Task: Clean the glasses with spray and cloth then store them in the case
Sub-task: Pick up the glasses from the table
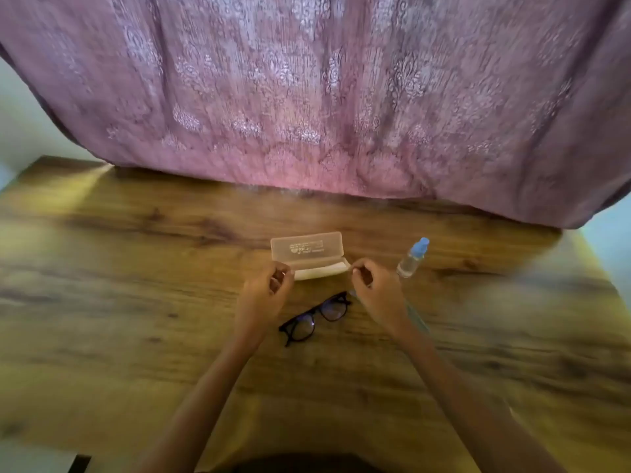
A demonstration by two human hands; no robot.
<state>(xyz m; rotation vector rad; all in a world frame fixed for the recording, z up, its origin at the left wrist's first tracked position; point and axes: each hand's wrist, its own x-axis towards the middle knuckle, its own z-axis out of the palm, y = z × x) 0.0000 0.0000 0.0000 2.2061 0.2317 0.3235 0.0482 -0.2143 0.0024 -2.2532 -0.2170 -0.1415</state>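
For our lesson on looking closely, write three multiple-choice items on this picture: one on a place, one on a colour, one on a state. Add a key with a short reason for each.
1. Where do the black-framed glasses lie?
A. Inside the case
B. On the wooden table, nearer the person than the glasses case
C. Behind the bottle

2. What colour is the cap of the spray bottle?
A. Red
B. Black
C. Blue

3. What state is the glasses case in?
A. Open, lid raised
B. Shut
C. Lying upside down

Key:
1 B: the glasses rest on bare wood between the case and the person.
2 C: the clear bottle is topped by a light blue cap.
3 A: the lid stands up behind the base, which shows a pale lining.
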